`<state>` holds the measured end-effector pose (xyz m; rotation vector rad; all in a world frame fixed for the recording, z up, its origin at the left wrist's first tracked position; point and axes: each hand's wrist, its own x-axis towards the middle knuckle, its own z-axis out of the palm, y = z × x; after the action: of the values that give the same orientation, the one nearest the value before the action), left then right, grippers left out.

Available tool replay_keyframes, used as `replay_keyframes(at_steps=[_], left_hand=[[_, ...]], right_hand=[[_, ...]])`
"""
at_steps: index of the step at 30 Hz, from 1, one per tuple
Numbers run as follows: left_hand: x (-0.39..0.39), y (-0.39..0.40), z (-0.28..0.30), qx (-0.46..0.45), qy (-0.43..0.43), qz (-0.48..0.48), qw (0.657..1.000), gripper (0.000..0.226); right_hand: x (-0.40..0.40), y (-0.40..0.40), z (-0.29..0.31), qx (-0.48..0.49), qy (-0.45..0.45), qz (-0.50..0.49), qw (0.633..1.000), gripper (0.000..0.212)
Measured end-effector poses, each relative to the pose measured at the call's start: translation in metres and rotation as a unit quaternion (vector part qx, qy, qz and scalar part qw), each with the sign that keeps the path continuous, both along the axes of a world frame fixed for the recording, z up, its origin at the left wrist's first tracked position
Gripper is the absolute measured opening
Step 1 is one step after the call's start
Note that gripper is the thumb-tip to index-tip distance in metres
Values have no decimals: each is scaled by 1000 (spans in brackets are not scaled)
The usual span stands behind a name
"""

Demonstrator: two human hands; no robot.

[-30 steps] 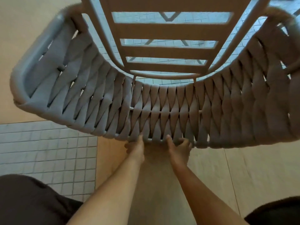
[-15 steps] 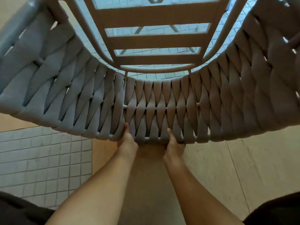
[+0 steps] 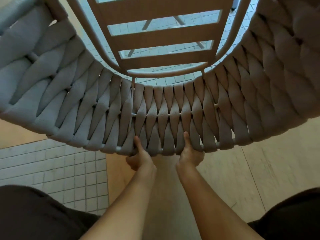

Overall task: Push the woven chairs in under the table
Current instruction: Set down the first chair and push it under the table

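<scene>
Grey woven chair (image 3: 164,110) back is held by both hands, left hand (image 3: 140,159) and right hand (image 3: 189,155), fingers wrapped around its near rail, ready to push it far.

Floor (image 3: 259,179) of beige slabs beside small white tiles, woven chair (image 3: 155,115) standing on it

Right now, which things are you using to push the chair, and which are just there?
For the job:
- woven chair, its top rail gripped
- left hand
- right hand

Just there:
- small white floor tiles
- beige floor slabs

No table shows in this view.
</scene>
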<state>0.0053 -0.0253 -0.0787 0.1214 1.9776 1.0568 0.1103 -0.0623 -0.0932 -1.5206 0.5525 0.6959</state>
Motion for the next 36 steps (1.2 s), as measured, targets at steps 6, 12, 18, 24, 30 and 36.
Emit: replay_keyframes(at_steps=[6,12,18,24,30,36], left_hand=[[10,-50,76,34,109,-94,989,51],[8,-100,169,76,207,-171,960,60],[-24,-97,252,221,412,-603,646,70],[-31,-44,311,164,517,-759,360,94],[-16,-25,359,44,503,-822,263,94],[-8,-3,399,8,462,-846,266,89]], right_hand=[[9,-24,78,5,8,-14,1000,75],[4,-47,164,-48,12,0,999,77],[-10,-59,243,-89,17,19,996,80],[-13,-60,307,-112,18,12,993,66],[-8,-51,361,-146,11,32,989,63],[-8,-43,412,-121,-18,79,989,53]])
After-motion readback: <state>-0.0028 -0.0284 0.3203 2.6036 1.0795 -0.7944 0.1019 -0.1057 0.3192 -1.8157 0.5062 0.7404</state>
